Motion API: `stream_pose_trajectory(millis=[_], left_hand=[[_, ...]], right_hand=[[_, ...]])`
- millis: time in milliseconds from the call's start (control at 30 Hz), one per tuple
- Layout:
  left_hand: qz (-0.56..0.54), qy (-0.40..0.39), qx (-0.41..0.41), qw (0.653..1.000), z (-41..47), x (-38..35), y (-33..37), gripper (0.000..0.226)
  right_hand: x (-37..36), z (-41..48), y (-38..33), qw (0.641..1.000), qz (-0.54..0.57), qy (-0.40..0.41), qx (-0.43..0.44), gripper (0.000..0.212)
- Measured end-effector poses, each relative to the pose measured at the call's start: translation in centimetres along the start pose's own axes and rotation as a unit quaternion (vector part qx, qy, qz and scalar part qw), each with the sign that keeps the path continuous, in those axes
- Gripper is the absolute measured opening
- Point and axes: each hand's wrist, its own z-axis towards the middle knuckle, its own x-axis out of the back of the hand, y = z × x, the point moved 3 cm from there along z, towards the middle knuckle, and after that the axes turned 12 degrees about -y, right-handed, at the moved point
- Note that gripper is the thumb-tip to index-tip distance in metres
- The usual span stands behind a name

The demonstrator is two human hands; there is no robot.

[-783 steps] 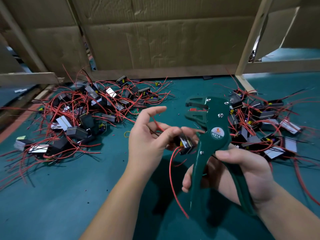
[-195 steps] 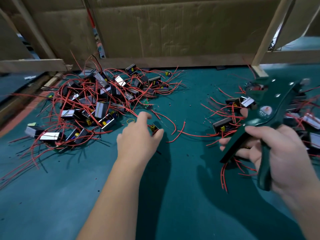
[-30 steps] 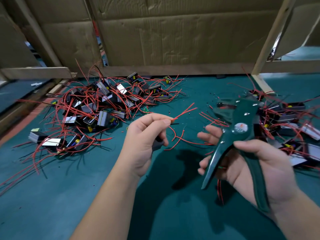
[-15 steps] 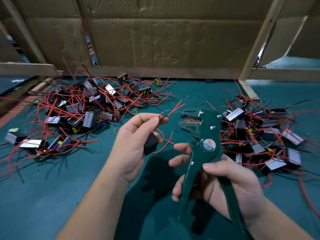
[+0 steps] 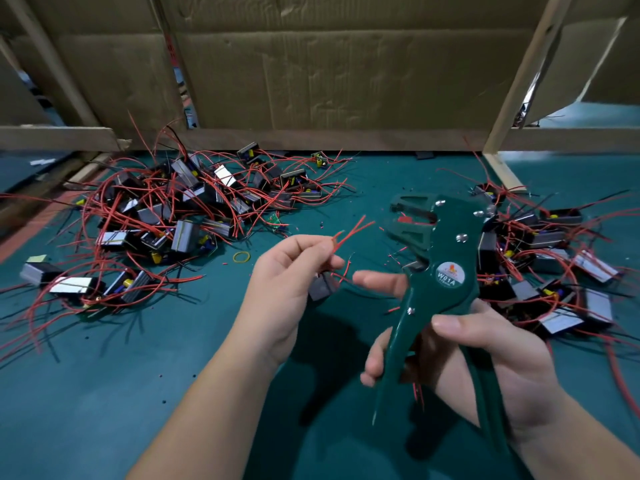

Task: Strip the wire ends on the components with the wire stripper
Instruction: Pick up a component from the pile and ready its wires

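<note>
At the far left of the teal counter [image 5: 104,393] a large heap [image 5: 166,216] of dark, box-shaped components is spread, tangled in long red leads that trail over the surface toward the near edge. Behind it a cardboard wall [image 5: 346,81] is propped along the back of the counter. Just right of the heap, a small green circuit board [image 5: 274,219] and a yellow rubber band [image 5: 241,257] are laid flat on the counter, apart from each other. Near the middle, the left hand [image 5: 287,292] is held above the surface. Two red wires [image 5: 351,230] are pinched between its thumb and forefinger, their free ends fanned up and to the right. A dark component [image 5: 322,289] is seen just below the fingers of the same hand; whether it is gripped or hangs from the wires cannot be told. The wire ends are held just short of the wire stripper [image 5: 446,271], without touching it. The green stripper is held upright, its head pointed left toward the wires with the jaws parted. Its two spread handles are gripped by the right hand [image 5: 502,358], with the thumb laid across the front and the forefinger stretched leftward behind the tool. Further right, a second heap [image 5: 554,265] of components with red leads is piled on the counter, below a slanted wooden post [image 5: 519,81].
</note>
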Motion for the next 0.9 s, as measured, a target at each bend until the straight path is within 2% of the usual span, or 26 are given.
stream_pose_trajectory(millis=[67,167,233,300,367,433,500,633,700,767,900], left_hand=[[-0.037,0.019,0.008,0.999,0.1,0.3,0.0,0.02],[-0.032,0.017,-0.01,0.999,0.1,0.4,0.3,0.031],[-0.023,0.014,-0.024,0.999,0.1,0.5,0.6,0.033],[-0.018,-0.002,-0.041,0.999,0.1,0.5,0.9,0.025],[-0.019,-0.027,-0.061,0.998,0.0,0.5,1.1,0.015],[-0.012,-0.042,-0.07,0.997,-0.1,0.4,1.1,0.013],[0.01,-0.053,-0.072,0.996,-0.2,0.2,0.9,0.014],[0.072,-0.064,-0.085,0.992,-0.4,-0.2,0.8,0.014],[0.094,-0.062,-0.088,0.99,-0.4,-0.2,0.7,0.016],[0.111,-0.06,-0.087,0.988,-0.4,-0.1,0.7,0.011],[0.139,-0.056,-0.086,0.985,-0.4,0.0,0.7,0.009]], right_hand=[[-0.2,0.0,0.4,0.999,-0.006,-0.032,-0.043,0.063],[-0.3,-0.1,0.9,0.995,0.002,-0.061,-0.077,0.065],[-0.3,0.0,0.8,0.995,0.036,-0.069,-0.07,0.066],[-0.1,0.1,0.4,0.993,0.087,-0.066,-0.05,0.066],[0.3,0.1,0.2,0.99,0.133,-0.03,-0.034,0.066],[0.9,0.0,0.2,0.989,0.14,0.035,-0.037,0.068],[0.9,0.0,0.3,0.987,0.143,0.056,-0.051,0.064],[-0.3,-0.1,0.4,0.978,0.17,-0.071,-0.098,0.04],[-0.5,-0.2,0.6,0.974,0.168,-0.103,-0.113,0.035],[-0.5,-0.3,0.8,0.975,0.154,-0.103,-0.125,0.033],[-0.3,-0.3,0.8,0.982,0.114,-0.051,-0.139,0.031]])
